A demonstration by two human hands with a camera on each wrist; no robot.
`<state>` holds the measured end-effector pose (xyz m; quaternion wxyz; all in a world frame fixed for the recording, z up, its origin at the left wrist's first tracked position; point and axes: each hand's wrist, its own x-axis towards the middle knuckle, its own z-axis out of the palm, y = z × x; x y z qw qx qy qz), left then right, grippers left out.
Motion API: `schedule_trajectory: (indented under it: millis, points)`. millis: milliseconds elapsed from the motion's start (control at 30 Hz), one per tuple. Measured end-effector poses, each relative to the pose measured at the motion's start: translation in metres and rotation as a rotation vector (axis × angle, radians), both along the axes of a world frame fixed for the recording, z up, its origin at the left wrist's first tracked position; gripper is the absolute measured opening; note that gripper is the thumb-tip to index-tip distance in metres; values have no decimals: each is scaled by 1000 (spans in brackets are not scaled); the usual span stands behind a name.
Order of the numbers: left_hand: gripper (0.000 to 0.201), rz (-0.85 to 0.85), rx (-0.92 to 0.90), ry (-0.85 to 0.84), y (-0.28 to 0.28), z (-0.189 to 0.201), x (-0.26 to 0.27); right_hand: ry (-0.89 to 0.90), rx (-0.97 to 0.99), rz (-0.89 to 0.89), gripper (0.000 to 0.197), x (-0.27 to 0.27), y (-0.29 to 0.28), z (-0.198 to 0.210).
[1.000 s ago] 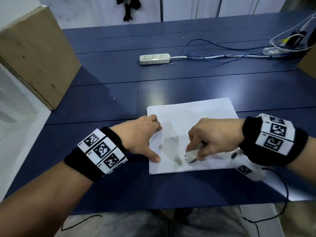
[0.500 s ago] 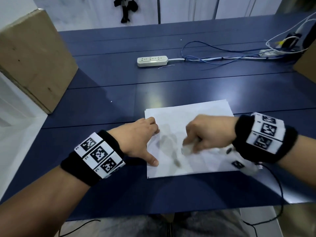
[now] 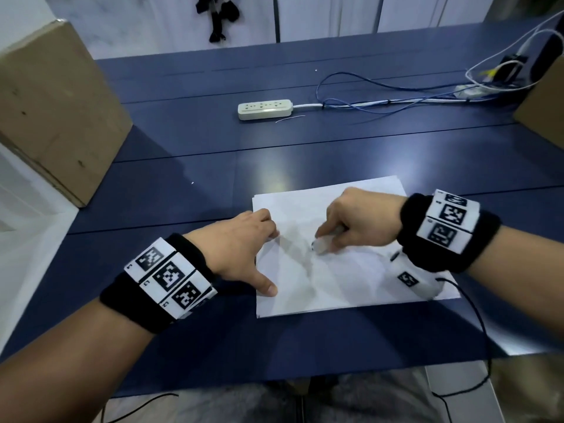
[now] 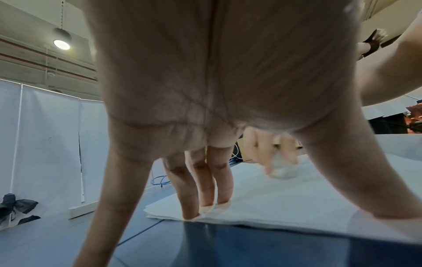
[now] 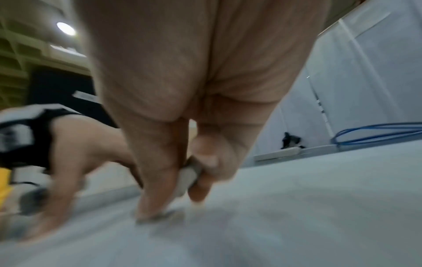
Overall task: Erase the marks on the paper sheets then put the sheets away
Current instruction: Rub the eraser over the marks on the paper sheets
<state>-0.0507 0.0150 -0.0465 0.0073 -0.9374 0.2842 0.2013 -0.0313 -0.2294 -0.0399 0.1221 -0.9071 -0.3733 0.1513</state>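
A small stack of white paper sheets lies on the blue table in front of me, with faint grey smudges near its left half. My left hand presses the stack's left edge flat, fingers straight and thumb spread onto the paper. My right hand pinches a white eraser and holds its tip on the top sheet near the smudges. In the right wrist view the eraser sits between thumb and fingers, blurred by motion.
A cardboard box stands at the table's left. A white power strip with blue and white cables lies farther back. Another brown box corner is at the right edge.
My right hand with the eraser has moved up the sheet, away from me. The dark smudge near the lower left has faded. The left hand stays pressed on the paper's edge.
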Motion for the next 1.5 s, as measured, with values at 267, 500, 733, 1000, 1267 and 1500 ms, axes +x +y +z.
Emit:
schedule_trajectory:
  millis: [267,500,733,1000,1267,1500]
  points:
    - [102,6,1,5,1,-1,0,107,-115,155,24,-36,3,-3]
    - [102,12,-7,10,1,0,0,-174,-87,5,36,2,-4,-3]
    - [103,7,5,14,0,-1,0,118,-121,187,28,-26,3,-1]
    - [102,19,-2,11,1,-1,0,-150,-138,103,51,-12,-5,-5]
    - [102,0,17,4,-1,1,-1,-84,-113,49,27,0,-4,-2]
    - [104,6,9,6,0,-1,1,83,-124,175,39,-33,-7,-3]
